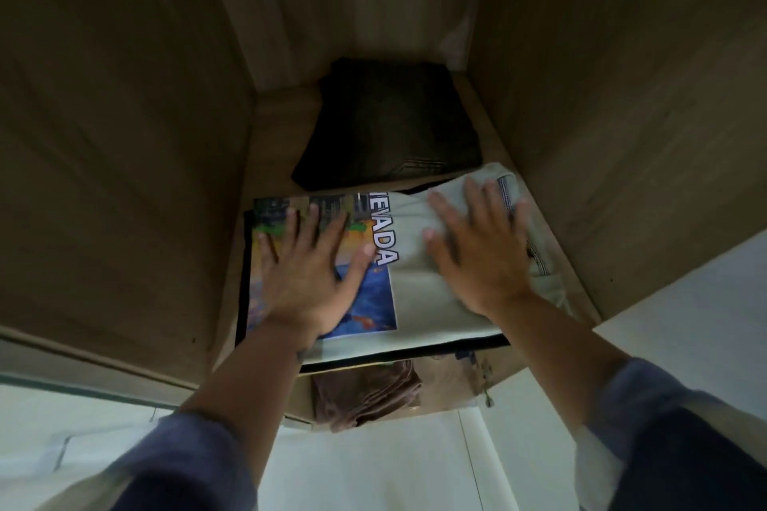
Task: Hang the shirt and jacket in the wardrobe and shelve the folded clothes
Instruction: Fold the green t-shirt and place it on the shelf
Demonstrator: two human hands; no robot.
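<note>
A: Which step does this look like?

B: The shelving. Both hands lie flat on a folded pale T-shirt [431, 295] with a colourful print and lettering, which sits on a wooden shelf [274, 129] inside the wardrobe [124, 137]. The left hand [309, 282] presses on the printed part, fingers straight and spread. The right hand [477, 249] presses the plain part nearer the right wall, fingers likewise straight; neither hand grips anything.

A: Is the shirt alone there?

B: No. A dark edge shows under it, so it seems to top a small pile. Behind it, deeper on the same shelf, lies a dark folded garment [390, 124], just touching or nearly so.

A: What does the next move call for?

B: Probably a gentle push to square the pile with the shelf front, since its near edge overhangs slightly, then lifting the palms straight off so the fold is not dragged.

A: And the surroundings?

B: Plain wood panels on both sides and a dim interior. Below the shelf a brown folded cloth [365, 398] lies on a lower level. A light floor [373, 469] shows beneath, and blue sleeves [195, 456] cover the forearms.
</note>
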